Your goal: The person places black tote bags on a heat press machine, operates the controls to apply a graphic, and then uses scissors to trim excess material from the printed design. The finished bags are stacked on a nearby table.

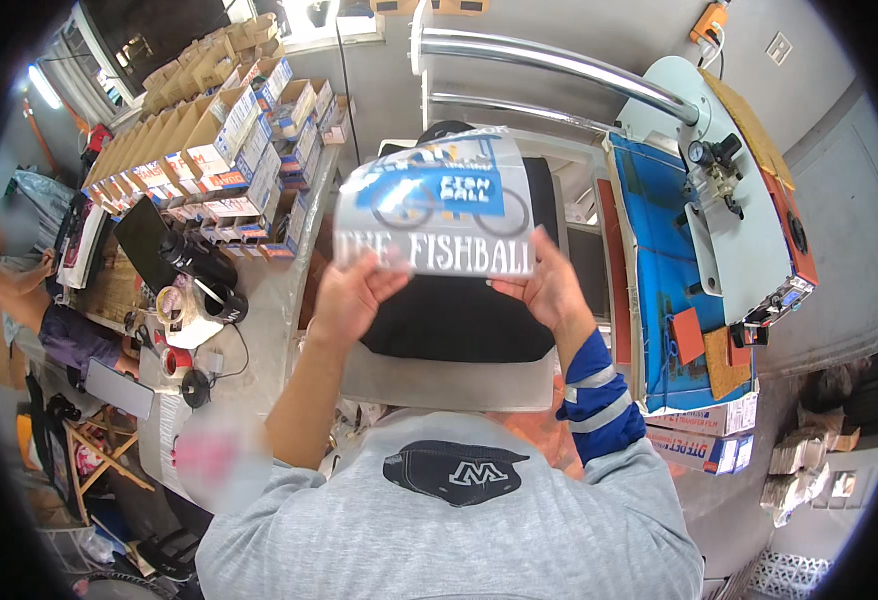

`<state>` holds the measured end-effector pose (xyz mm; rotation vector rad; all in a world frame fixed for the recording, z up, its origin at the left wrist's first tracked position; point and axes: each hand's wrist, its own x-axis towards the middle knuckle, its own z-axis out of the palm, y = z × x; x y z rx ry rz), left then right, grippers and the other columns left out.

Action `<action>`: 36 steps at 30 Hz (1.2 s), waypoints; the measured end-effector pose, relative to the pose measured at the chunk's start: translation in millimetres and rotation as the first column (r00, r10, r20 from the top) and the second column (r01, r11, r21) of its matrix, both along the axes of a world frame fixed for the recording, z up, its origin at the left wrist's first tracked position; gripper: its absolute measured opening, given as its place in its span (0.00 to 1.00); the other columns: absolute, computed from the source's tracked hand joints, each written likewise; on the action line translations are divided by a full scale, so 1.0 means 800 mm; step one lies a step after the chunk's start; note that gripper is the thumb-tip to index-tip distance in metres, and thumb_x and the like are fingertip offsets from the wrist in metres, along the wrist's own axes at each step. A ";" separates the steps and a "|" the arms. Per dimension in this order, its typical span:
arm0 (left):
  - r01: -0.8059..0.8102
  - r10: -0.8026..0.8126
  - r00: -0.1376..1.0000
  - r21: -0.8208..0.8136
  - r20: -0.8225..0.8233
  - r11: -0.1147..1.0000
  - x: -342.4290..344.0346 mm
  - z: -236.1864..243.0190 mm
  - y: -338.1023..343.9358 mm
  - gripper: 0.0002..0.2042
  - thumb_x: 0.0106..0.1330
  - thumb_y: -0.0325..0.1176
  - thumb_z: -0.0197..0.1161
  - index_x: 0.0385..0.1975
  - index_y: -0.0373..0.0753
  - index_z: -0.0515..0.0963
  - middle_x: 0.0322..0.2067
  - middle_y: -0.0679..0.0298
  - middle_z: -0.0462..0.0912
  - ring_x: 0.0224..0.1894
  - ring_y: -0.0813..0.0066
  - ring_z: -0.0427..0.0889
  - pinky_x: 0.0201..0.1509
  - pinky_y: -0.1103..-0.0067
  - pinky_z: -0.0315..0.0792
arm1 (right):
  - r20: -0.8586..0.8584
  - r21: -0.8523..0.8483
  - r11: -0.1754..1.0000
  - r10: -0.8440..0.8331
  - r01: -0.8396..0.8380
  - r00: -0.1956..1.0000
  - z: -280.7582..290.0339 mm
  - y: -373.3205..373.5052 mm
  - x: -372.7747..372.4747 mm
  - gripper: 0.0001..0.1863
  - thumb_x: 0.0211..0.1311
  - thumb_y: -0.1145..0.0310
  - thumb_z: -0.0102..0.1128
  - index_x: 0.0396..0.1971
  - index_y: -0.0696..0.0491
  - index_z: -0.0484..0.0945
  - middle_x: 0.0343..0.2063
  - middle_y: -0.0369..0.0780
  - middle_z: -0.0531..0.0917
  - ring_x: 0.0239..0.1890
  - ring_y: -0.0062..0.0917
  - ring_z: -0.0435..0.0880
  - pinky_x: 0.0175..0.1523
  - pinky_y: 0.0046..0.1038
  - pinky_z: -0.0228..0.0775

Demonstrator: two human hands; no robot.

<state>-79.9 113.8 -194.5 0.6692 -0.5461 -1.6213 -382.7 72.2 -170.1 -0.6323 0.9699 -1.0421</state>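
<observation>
Both hands hold up a glossy transfer sheet printed with a blue panel, bicycle shapes and white lettering. My left hand pinches its lower left edge; my right hand, below a blue sleeve with grey bands, grips the lower right corner. Beneath the sheet, black fabric lies on a pale platen, its upper part largely hidden by the sheet.
Boxes stack at back left, beside a cluttered table with bottles and tape. A co-worker is at far left. Chrome tubes span the back. A press machine and blue-covered bench stand right.
</observation>
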 end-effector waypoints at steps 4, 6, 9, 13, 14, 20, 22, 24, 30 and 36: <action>-0.015 -0.063 0.967 0.303 0.248 0.953 -0.023 -0.085 0.021 0.12 0.73 0.29 0.59 0.51 0.33 0.72 0.42 0.55 0.84 0.42 0.61 0.89 0.47 0.69 0.87 | -0.415 0.059 0.986 -0.120 0.158 0.902 -0.091 0.003 -0.009 0.11 0.66 0.70 0.66 0.44 0.61 0.79 0.37 0.41 0.85 0.34 0.23 0.86 0.37 0.28 0.84; -0.061 -0.099 0.909 0.364 0.404 0.930 -0.020 -0.099 0.020 0.12 0.72 0.29 0.61 0.50 0.32 0.73 0.41 0.56 0.84 0.39 0.64 0.89 0.43 0.72 0.87 | -0.451 0.064 0.981 -0.134 0.181 0.883 -0.110 0.011 -0.014 0.09 0.66 0.72 0.66 0.41 0.60 0.80 0.34 0.39 0.85 0.32 0.21 0.86 0.36 0.28 0.84; -0.070 -0.145 0.853 0.387 0.500 0.919 -0.020 -0.106 0.013 0.11 0.70 0.28 0.63 0.47 0.31 0.74 0.37 0.56 0.85 0.34 0.68 0.89 0.37 0.77 0.87 | -0.521 0.049 0.977 -0.152 0.207 0.840 -0.135 0.014 -0.022 0.10 0.64 0.73 0.67 0.41 0.63 0.81 0.33 0.38 0.85 0.31 0.20 0.85 0.36 0.27 0.81; -0.071 -0.173 0.817 0.394 0.551 0.916 -0.024 -0.108 -0.002 0.11 0.69 0.29 0.65 0.46 0.31 0.75 0.36 0.56 0.85 0.29 0.68 0.89 0.34 0.76 0.85 | -0.590 -0.016 0.981 -0.164 0.192 0.791 -0.156 0.010 -0.038 0.14 0.62 0.71 0.68 0.44 0.63 0.81 0.32 0.39 0.85 0.31 0.24 0.85 0.38 0.30 0.78; -0.081 -0.172 0.813 0.400 0.557 0.913 -0.024 -0.110 -0.005 0.12 0.68 0.29 0.66 0.46 0.31 0.75 0.36 0.56 0.86 0.28 0.68 0.88 0.33 0.76 0.85 | -0.591 -0.015 0.981 -0.163 0.192 0.790 -0.158 0.010 -0.039 0.15 0.61 0.70 0.69 0.44 0.63 0.81 0.31 0.40 0.85 0.31 0.27 0.86 0.39 0.31 0.77; 0.175 0.436 -0.108 -0.415 0.893 0.893 -0.003 -0.086 0.028 0.19 0.59 0.28 0.70 0.51 0.34 0.78 0.46 0.53 0.82 0.45 0.54 0.83 0.50 0.65 0.76 | -0.884 -0.462 0.829 -0.458 -0.316 0.091 -0.124 0.075 -0.042 0.22 0.59 0.60 0.68 0.49 0.57 0.80 0.51 0.47 0.79 0.55 0.43 0.78 0.58 0.45 0.69; 0.374 0.443 -0.065 -0.389 0.894 0.842 0.006 -0.098 0.050 0.22 0.59 0.31 0.70 0.55 0.35 0.78 0.57 0.52 0.76 0.60 0.50 0.74 0.64 0.61 0.69 | -0.874 -0.461 0.748 -0.476 -0.478 0.097 -0.130 0.105 -0.042 0.24 0.58 0.60 0.68 0.52 0.57 0.78 0.57 0.49 0.76 0.63 0.47 0.71 0.68 0.51 0.59; 0.446 0.477 -0.134 -0.377 0.869 0.812 0.008 -0.108 0.056 0.24 0.60 0.32 0.70 0.57 0.36 0.77 0.59 0.52 0.75 0.64 0.50 0.71 0.68 0.60 0.65 | -0.877 -0.433 0.726 -0.477 -0.534 0.063 -0.145 0.118 -0.042 0.25 0.59 0.60 0.68 0.53 0.57 0.78 0.58 0.48 0.75 0.64 0.47 0.70 0.71 0.51 0.57; 0.461 0.477 -0.158 -0.362 0.865 0.810 0.007 -0.127 0.058 0.26 0.60 0.35 0.69 0.60 0.37 0.76 0.64 0.53 0.72 0.69 0.50 0.65 0.72 0.56 0.59 | -0.890 -0.422 0.723 -0.446 -0.547 0.097 -0.160 0.120 -0.046 0.26 0.59 0.61 0.67 0.56 0.57 0.77 0.61 0.50 0.74 0.67 0.49 0.67 0.74 0.53 0.51; 0.435 0.425 -0.147 -0.328 0.893 0.839 0.005 -0.127 0.057 0.27 0.60 0.34 0.69 0.61 0.38 0.76 0.65 0.54 0.71 0.70 0.50 0.64 0.72 0.57 0.58 | -0.877 -0.442 0.721 -0.473 -0.533 0.087 -0.158 0.115 -0.046 0.26 0.57 0.61 0.69 0.55 0.56 0.78 0.60 0.50 0.74 0.66 0.47 0.70 0.73 0.53 0.54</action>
